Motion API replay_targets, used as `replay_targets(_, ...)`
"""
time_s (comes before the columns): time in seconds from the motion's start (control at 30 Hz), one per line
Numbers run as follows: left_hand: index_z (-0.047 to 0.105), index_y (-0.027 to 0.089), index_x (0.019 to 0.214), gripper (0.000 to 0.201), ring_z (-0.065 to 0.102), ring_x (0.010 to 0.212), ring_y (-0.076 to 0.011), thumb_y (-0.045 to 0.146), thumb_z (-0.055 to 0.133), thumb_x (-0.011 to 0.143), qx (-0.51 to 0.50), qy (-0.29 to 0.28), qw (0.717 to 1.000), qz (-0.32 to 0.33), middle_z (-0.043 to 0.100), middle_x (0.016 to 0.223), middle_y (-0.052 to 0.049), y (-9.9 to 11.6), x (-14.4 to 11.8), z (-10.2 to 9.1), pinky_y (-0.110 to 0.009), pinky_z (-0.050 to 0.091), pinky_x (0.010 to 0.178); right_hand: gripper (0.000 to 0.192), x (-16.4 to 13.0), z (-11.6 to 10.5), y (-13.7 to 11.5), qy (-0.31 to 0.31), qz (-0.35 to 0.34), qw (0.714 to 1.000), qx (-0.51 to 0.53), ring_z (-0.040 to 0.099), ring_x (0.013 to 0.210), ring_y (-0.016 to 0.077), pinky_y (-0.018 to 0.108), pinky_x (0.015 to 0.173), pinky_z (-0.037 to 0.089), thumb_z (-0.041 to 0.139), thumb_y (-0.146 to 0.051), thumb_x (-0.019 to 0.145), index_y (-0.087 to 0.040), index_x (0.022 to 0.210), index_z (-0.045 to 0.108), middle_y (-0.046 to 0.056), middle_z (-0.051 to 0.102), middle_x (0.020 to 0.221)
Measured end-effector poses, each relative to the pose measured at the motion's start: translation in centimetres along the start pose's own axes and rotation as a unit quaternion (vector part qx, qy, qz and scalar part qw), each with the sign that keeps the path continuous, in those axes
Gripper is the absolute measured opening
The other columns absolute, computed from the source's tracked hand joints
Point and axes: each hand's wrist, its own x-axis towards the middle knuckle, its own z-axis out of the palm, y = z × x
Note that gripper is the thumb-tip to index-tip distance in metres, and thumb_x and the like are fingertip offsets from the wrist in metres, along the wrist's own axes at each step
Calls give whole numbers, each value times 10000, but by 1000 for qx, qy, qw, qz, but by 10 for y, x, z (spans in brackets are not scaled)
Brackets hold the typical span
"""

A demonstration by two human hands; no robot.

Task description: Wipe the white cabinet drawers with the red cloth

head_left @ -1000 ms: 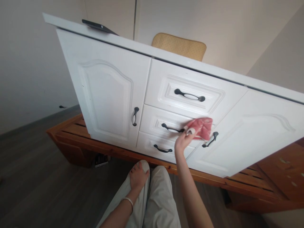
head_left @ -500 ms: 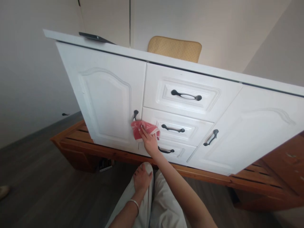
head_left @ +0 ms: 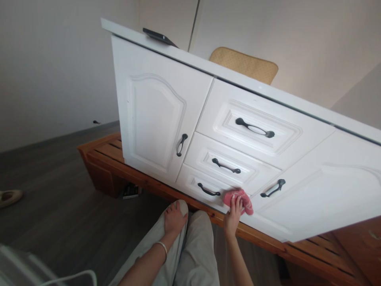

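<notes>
Two hands show in the view, and the nearer one, the left hand point(head_left: 175, 216), lies flat and relaxed on the knee of the pale trousers point(head_left: 190, 254), fingers spread and gripping nothing, a thin bracelet point(head_left: 162, 248) on its wrist. Just beyond it the right hand point(head_left: 233, 214) reaches up and forward on a nearly straight arm, wrist bent back, its fingers pressing a bunched red cloth point(head_left: 241, 198) against the right end of the bottom drawer point(head_left: 208, 186) of the white cabinet point(head_left: 166, 107). The cloth sits low on the cabinet front, just right of the drawer's dark handle point(head_left: 208, 190) and beside the edge of the right-hand door point(head_left: 315, 198). The likeliest slip, as I judge it, is the cloth catching on that handle or on the door handle point(head_left: 273, 188) close by, since the wad is loose and held only by fingertip pressure; it could bunch and fall onto the wooden slatted frame point(head_left: 262, 234) below. Pushing hard at the drawer's end might also rock the cabinet on the frame. Farther back, a dark flat device point(head_left: 159, 36) overhangs the cabinet top near its left end, and a jolt might shift it. Behind it stands a tan padded chair back point(head_left: 245, 65) against the pale wall.
</notes>
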Motion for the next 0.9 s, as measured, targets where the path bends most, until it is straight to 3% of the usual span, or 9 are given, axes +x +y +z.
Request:
replay_targets(0.13,493,105,1481,708,593,1106,-368,474,568,882,-3,3,1000,-2,621,1263,-224,0,0,-2,-459,408,950,824,-46,34,-1,-44,11,999,22,292,1563,383,691,1110,411,311,-86,867,-310,1648,170,182,324,1685)
replay_targets(0.27,514,111,1476,696,602,1112,-370,448,590,872,4,13,1000,-1,625,1281,-221,1,0,-1,-471,415,953,797,-80,63,13,-103,-59,993,18,486,1450,379,576,1008,523,341,-89,900,-329,1643,179,173,452,1619)
replay_targets(0.37,513,118,1483,695,609,1107,-364,447,585,875,9,15,1000,-1,633,1273,-212,1,0,1,-472,423,949,816,-77,68,27,-136,-141,981,4,587,1354,329,498,999,515,345,-39,893,-354,1633,202,120,537,1564)
replay_targets(0.43,507,122,1488,701,609,1113,-363,452,584,875,9,16,1000,-2,635,1271,-207,2,1,1,-474,422,959,811,-59,66,21,-193,-208,959,12,646,1267,286,462,995,508,346,-17,892,-383,1612,265,72,578,1532)
replay_targets(0.53,502,125,1491,710,602,1132,-367,456,588,869,7,15,1000,-3,625,1293,-207,1,1,2,-479,420,975,737,-21,68,-18,-283,-280,916,39,679,1181,265,444,1023,495,390,-29,906,-351,1569,398,73,650,1452)
replay_targets(0.67,545,133,1451,673,600,1126,-359,465,582,865,7,23,1000,-5,639,1268,-195,1,1,6,-479,429,976,677,21,82,-102,-337,-323,881,75,634,1258,260,431,1117,438,501,-76,922,-325,1549,449,87,702,1373)
replay_targets(0.8,579,118,1419,649,618,1111,-361,440,599,856,18,34,999,-2,648,1257,-206,-1,2,8,-473,438,960,652,52,84,-167,-326,-329,880,104,623,1263,277,463,1120,427,512,-103,937,-265,1563,431,125,662,1427)
replay_targets(0.9,541,118,1460,689,625,1102,-364,440,608,854,19,29,999,-2,649,1249,-212,-2,3,9,-470,437,953,688,78,67,-183,-275,-304,904,118,587,1308,282,520,1160,367,462,-52,917,-252,1573,411,131,593,1509)
